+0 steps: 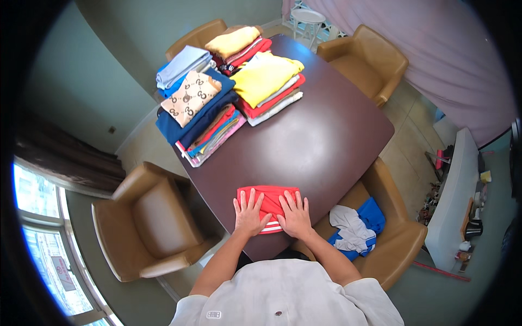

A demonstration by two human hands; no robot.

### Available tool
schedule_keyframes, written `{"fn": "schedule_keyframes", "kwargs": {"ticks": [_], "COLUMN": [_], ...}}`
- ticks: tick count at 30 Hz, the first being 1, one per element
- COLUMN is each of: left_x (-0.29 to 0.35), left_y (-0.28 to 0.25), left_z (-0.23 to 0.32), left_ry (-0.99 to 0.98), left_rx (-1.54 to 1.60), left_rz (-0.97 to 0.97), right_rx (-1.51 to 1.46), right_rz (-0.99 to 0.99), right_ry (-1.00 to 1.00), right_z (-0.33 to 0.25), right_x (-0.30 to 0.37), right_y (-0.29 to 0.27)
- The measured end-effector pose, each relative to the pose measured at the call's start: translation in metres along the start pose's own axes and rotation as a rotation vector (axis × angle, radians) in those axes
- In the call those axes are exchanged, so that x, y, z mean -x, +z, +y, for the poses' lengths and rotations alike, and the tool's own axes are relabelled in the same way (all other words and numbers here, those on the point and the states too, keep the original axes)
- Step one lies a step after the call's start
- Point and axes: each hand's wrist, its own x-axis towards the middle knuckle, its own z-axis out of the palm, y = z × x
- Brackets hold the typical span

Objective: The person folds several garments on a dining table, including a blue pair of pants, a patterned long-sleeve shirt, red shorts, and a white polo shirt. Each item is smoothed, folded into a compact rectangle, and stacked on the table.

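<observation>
A folded red garment (270, 202) with white stripes along its near edge lies flat at the near corner of the dark table (326, 127). My left hand (250, 214) rests palm down on its left side, fingers spread. On the right side, my right hand (295, 215) presses flat in the same way, fingers apart. Both thumbs point inward over the cloth. Neither hand grips anything; the part of the garment under the palms is hidden.
Several piles of folded clothes stand at the table's far left, one topped by a yellow garment (266, 76), another by a beige patterned cloth (191, 98). Brown armchairs (163, 217) surround the table. Crumpled grey clothing (352, 228) and blue clothing (371, 215) lie on the right chair.
</observation>
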Motion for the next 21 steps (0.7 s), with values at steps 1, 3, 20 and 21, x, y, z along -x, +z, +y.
{"fn": "schedule_keyframes", "kwargs": {"ticks": [1,3,20,21], "left_x": [-0.002,-0.004,0.02,0.018], "left_y": [-0.002,-0.003,-0.012,-0.018], "left_z": [0.001,-0.004,-0.024,-0.023], "left_ry": [-0.009,-0.012,-0.659,-0.669], "left_rx": [0.002,0.065,1.503,1.489], "left_rz": [-0.002,0.036,-0.218,-0.249], "right_rx": [-0.002,0.007,-0.392,-0.412], "right_rz": [0.022,0.037,0.055,0.025], "right_ry": [0.001,-0.018,0.556,0.556], "right_z": [0.0,0.0,0.017,0.02], "right_x": [-0.001,-0.001,0.027,0.023], "right_y": [0.001,0.0,-0.006,-0.009]}}
